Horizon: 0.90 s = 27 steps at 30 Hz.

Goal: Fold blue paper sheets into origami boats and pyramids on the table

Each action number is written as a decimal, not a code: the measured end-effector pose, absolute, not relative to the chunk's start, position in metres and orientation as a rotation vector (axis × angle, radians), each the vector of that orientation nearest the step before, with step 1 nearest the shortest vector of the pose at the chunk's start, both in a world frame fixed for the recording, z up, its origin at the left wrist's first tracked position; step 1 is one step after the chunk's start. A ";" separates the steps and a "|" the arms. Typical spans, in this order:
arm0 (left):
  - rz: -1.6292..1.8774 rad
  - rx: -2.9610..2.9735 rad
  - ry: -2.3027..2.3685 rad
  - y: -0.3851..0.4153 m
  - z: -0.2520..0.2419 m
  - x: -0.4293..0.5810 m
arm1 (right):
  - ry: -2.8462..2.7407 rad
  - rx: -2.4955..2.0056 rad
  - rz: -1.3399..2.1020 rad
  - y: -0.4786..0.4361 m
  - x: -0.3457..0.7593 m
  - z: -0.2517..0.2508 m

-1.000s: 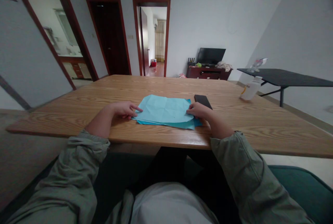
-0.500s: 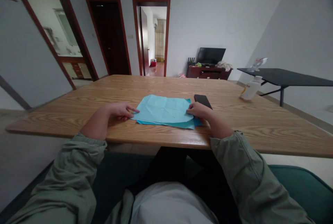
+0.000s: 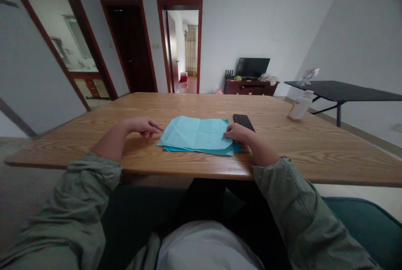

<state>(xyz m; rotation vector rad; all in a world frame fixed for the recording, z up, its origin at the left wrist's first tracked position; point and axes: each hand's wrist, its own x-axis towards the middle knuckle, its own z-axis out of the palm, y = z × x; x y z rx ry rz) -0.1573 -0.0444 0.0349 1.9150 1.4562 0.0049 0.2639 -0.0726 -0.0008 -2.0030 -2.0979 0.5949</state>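
The right hand (image 3: 240,133) — half-curled — rests on blue paper (image 3: 194,135).

The pale blue paper (image 3: 193,132) shows faint whitish crease lines, and a deeper turquoise sheet (image 3: 201,150) edges out beneath it. The tabletop (image 3: 292,148) is honey brown with darker wavy wood grain. The phone (image 3: 244,122) is black, the rolled sleeve (image 3: 292,203) grey-green, the door frame (image 3: 179,4) dark reddish brown.
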 end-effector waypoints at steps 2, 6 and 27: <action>0.210 1.991 1.538 -0.027 0.043 -0.150 | -2.103 -2.001 0.594 -0.073 0.264 -0.001; 0.536 2.030 1.720 0.015 0.034 -0.123 | -2.100 -1.992 0.594 -0.073 0.265 -0.002; 0.384 2.318 1.823 0.030 -0.016 -0.072 | -2.104 -2.043 0.579 -0.073 0.265 -0.001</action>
